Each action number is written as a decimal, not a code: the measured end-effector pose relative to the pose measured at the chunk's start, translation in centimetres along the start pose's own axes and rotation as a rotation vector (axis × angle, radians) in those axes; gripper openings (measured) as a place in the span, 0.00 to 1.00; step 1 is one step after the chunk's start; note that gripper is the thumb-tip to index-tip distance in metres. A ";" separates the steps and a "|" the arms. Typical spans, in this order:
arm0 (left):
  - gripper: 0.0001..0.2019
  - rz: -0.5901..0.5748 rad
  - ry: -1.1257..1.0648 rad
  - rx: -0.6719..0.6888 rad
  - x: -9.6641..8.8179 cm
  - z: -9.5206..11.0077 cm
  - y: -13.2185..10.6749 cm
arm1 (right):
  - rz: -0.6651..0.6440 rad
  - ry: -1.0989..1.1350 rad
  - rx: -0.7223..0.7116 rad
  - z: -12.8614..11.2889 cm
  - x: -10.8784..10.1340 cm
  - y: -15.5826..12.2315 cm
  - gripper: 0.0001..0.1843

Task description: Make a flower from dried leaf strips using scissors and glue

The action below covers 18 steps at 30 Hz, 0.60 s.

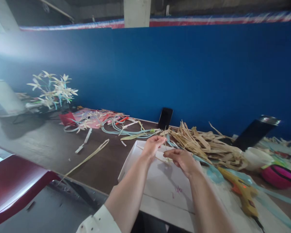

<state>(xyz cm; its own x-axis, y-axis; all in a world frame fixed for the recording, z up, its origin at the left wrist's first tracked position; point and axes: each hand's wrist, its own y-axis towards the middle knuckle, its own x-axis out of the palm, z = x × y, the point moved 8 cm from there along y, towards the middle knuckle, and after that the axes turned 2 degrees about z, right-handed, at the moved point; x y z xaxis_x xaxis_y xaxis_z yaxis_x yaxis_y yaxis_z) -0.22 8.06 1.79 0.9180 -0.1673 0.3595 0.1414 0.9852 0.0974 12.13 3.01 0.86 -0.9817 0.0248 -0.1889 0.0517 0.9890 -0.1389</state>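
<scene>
Two hands: together over a white board [160, 181], both pinching one thin dried leaf strip [165, 154].
Left hand [153, 144]: fingers closed on the strip's upper part.
Right hand [181, 159]: fingers closed on its lower part.
Beside: heap of dried leaves [206, 142], yellow glue gun [242, 191], black phone [165, 118].

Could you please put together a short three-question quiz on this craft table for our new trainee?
1. True or false: both hands pinch a thin straw strip.
2. What lies right of the right hand: A a yellow glue gun, B scissors, C a hammer?
3. What leans against the blue wall?

Key: 1 true, left hand too. 2 A. 3 A dark phone.
</scene>
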 end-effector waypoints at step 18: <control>0.15 -0.077 -0.092 -0.022 1.0 1.1 -0.6 | 0.029 0.114 -0.046 0.2 0.2 0.4 0.13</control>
<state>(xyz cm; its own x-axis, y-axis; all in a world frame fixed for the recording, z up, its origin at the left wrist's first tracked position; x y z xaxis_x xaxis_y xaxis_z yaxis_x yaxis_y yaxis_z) 0.20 7.22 3.13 0.8663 -0.2445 0.4356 0.2192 0.9696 0.1084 12.00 3.34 0.61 -0.9945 0.0671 -0.0800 0.0742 0.9932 -0.0896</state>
